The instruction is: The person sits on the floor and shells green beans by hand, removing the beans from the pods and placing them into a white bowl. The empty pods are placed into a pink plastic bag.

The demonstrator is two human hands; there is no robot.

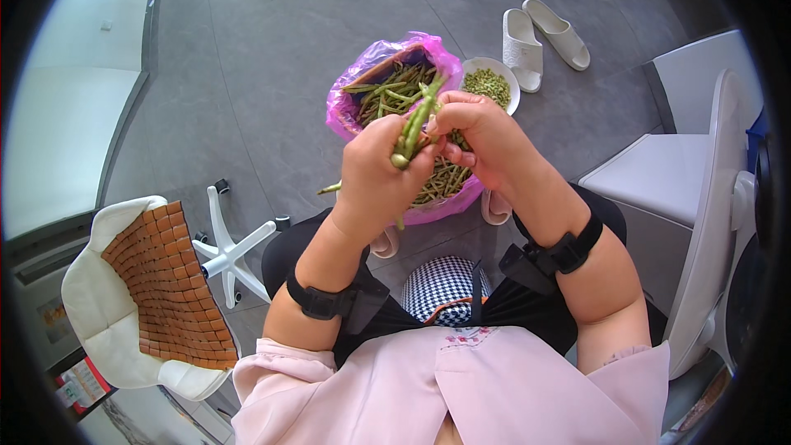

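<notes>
My left hand (383, 169) is closed around a few green bean pods (418, 125), which stick up past the thumb and fingers. Against these pods, the fingertips of my right hand (488, 138) pinch at a pod. Small green bits show in the curl of its lower fingers. Beyond and beneath both hands, a pink plastic bag (336, 109) lies spread open around long green pods (395, 92). Closer to my knees, a second heap of thinner, browner pods (445, 180) rests on pink plastic. Just right of the bag, a white bowl (516, 92) holds shelled green beans (486, 86).
White slippers (522, 49) lie on the grey tile floor (272, 41) past the bowl. At left stands a white swivel chair (99, 305) with a brown woven mat (177, 288). A white chair (651, 177) is close on my right. A checked houndstooth item (441, 284) sits between my legs.
</notes>
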